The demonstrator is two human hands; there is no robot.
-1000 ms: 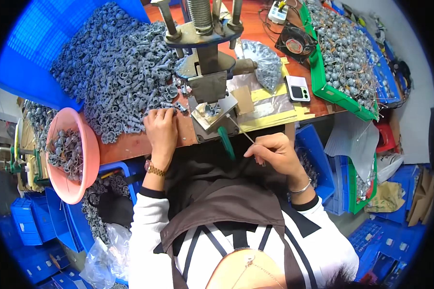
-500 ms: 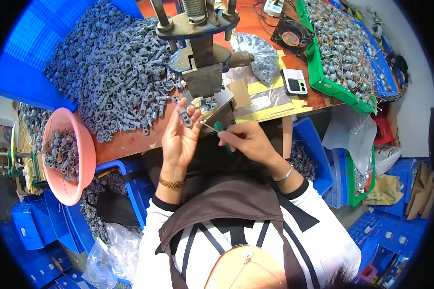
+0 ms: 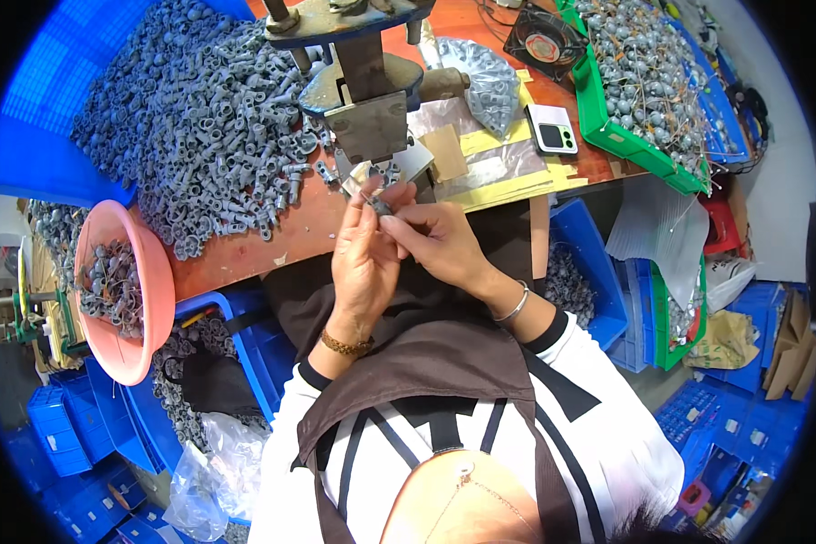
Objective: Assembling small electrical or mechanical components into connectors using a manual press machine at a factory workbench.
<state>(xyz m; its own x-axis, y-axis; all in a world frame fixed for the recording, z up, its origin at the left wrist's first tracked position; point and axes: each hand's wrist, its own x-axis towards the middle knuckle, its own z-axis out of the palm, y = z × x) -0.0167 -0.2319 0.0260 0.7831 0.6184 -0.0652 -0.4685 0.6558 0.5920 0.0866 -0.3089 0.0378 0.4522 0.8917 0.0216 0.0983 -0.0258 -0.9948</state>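
Note:
A small grey plastic part [image 3: 383,208] is pinched between the fingertips of both hands, just in front of the press. My left hand [image 3: 364,263] is closed on it, palm turned up, with a bracelet at the wrist. From the other side, my right hand [image 3: 444,247] presses thumb and fingers against the same part. Fingers cover most of the part, and no green-handled tool shows. Right behind my fingertips, the metal press [image 3: 368,127] stands over a few loose grey parts [image 3: 388,172].
A large heap of grey parts [image 3: 218,118] covers the left of the table, above a pink basin [image 3: 159,299]. At the right are a phone [image 3: 550,130], a fan [image 3: 544,45] and a green tray [image 3: 598,136] of wired parts. Blue bins [image 3: 594,263] stand below the table.
My right hand has moved left to meet my left hand, and both now close round the grey part. The thin green-handled tool seen at my right hand is out of sight.

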